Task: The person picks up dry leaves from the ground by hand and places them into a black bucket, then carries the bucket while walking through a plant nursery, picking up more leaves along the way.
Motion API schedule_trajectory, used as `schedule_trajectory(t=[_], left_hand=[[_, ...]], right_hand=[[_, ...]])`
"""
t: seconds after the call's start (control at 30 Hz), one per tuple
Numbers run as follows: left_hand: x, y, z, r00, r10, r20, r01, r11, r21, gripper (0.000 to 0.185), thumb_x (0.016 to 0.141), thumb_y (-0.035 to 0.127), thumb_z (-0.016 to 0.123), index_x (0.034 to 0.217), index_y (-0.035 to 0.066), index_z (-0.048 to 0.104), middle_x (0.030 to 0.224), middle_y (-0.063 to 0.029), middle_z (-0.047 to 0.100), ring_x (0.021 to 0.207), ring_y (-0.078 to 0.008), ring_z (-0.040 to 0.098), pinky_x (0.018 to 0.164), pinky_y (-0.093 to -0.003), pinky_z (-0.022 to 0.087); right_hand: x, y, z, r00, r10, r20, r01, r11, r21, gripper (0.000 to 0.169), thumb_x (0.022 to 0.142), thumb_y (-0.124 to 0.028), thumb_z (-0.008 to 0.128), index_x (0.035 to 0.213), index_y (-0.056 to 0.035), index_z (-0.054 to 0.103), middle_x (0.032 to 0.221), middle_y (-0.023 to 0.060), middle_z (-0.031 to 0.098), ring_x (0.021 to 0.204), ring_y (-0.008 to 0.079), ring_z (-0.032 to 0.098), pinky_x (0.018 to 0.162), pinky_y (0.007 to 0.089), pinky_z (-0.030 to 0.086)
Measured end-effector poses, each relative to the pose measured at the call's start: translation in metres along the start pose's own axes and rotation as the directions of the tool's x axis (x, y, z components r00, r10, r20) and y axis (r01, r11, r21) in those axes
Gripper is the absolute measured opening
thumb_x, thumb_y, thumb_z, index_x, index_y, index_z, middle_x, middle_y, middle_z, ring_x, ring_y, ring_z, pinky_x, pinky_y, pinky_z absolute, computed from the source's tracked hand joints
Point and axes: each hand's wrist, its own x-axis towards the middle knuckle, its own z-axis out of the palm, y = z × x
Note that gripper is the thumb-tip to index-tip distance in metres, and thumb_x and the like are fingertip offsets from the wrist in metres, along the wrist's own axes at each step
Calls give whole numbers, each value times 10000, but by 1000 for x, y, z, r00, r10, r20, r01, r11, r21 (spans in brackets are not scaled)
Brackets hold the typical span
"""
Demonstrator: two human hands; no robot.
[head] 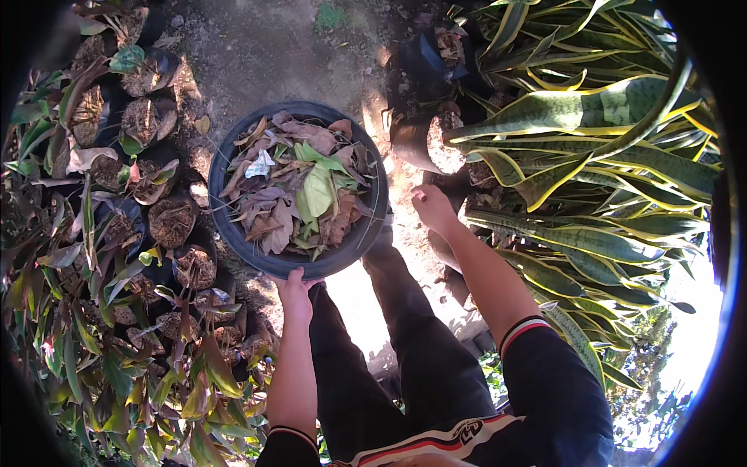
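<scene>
My left hand (296, 292) grips the near rim of a round black plastic basin (297, 269), thumb on top of the edge. Dry brown leaves (280, 219) fill the basin, with a few green leaves (318, 190) on top and one pale, whitish scrap (260, 164) among them. To the right of the basin, apart from it, hovers my right hand (433, 207) with its fingers curled in. I see nothing in that hand. Just beyond it a black grow bag (411, 143) of a variegated snake plant (560, 111) leans over, its soil facing right.
Rows of black bags of potting mix (172, 222) with drooping leafy plants (117, 373) line the left side. Snake plants (583, 233) crowd the right, their leaves reaching outward. A dirt path (280, 58) runs between. My legs (402, 292) stand close behind the basin.
</scene>
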Motion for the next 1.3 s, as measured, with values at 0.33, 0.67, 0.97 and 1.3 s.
schedule_trajectory(t=[0.33, 0.67, 0.97, 1.3], left_hand=[[42, -53, -22, 999, -34, -11, 32, 993, -111, 483, 768, 58, 511, 1203, 81, 303, 1117, -94, 426, 963, -259, 506, 769, -476, 459], [52, -95, -21, 991, -114, -71, 102, 982, -156, 343, 770, 14, 496, 1099, 14, 400, 1023, -92, 488, 909, -251, 539, 766, -462, 482], [55, -109, -44, 984, -126, -123, 101, 976, -192, 257, 774, 31, 516, 1022, 9, 453, 955, -81, 515, 876, -241, 550, 737, -458, 479], [60, -110, -41, 977, -174, -125, 148, 970, -193, 268, 758, 28, 537, 1016, 53, 468, 941, -45, 523, 879, -210, 542, 775, -453, 439]], right_hand=[[124, -8, 33, 962, -136, -238, 130, 991, -41, 491, 706, -239, 563, 1138, -19, 484, 1192, 184, 438, 1122, 307, 408, 955, 337, 329], [218, 16, 57, 978, -7, -207, 32, 993, 115, 561, 715, -199, 580, 1194, 35, 406, 1005, 135, 493, 865, 189, 460, 745, 285, 373], [245, 6, 74, 974, 207, -92, -156, 908, 388, 398, 708, -199, 528, 1078, -54, 515, 1144, 225, 455, 1077, 341, 433, 927, 370, 343], [273, 1, 66, 956, 282, -85, -292, 945, -144, 473, 783, -223, 414, 1200, 1, 419, 1257, 255, 318, 1154, 370, 351, 974, 362, 294]])
